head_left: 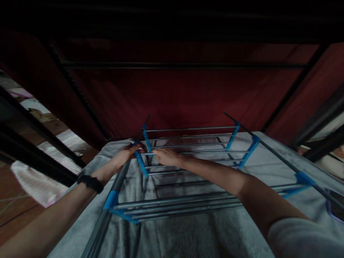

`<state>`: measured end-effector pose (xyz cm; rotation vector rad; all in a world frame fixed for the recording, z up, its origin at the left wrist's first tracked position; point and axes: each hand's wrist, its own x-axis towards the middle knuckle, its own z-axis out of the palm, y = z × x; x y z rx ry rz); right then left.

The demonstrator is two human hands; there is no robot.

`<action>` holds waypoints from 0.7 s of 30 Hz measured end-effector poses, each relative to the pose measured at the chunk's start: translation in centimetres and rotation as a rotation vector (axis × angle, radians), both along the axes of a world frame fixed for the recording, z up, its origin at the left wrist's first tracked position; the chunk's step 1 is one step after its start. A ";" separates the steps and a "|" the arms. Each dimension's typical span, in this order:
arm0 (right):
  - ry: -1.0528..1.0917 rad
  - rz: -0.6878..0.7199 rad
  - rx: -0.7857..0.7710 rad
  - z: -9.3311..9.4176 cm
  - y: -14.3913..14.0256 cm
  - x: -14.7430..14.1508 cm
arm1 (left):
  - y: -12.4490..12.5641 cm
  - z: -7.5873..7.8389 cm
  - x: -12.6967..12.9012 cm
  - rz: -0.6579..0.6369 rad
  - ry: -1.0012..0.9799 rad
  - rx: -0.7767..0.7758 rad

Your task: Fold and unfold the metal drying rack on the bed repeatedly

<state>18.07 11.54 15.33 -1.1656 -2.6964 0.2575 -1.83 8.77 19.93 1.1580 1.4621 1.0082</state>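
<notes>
A metal rack of grey tubes with blue plastic brackets, like a clothes drying rack [172, 205], lies on a grey blanket [188, 234]. My left hand [130, 152] is closed around the left side pole at a blue bracket [142, 165]. Just to its right, my right hand [168, 157] bends over a thin crossbar near that bracket, its fingers wrapped on the bar. The fingertips of both hands are partly hidden. Farther back, another blue bracket [146, 139] joins more crossbars, and matching brackets [251, 150] hold their right ends.
Dark red fabric panels [188, 96] on a black frame [182, 66] rise behind the rack and at both sides. A striped cloth [37, 182] lies on the brown floor [13, 211] at the left. A dark object with a purple edge [334, 206] lies at the right.
</notes>
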 end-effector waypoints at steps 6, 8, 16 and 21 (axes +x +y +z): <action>0.046 0.014 0.029 0.2 0.3 -4.8 | 0.0 0.0 -0.1 0.006 -0.007 0.045; 0.022 -0.017 0.018 0.4 0.3 -5.8 | 0.0 -0.1 -0.2 -0.012 0.006 0.053; -0.052 -0.017 0.003 0.4 1.0 -5.7 | -0.1 -0.8 -0.4 -0.077 0.087 0.091; -0.059 -0.077 0.009 0.1 0.9 -5.9 | -0.1 -0.8 -0.3 -0.030 0.127 0.103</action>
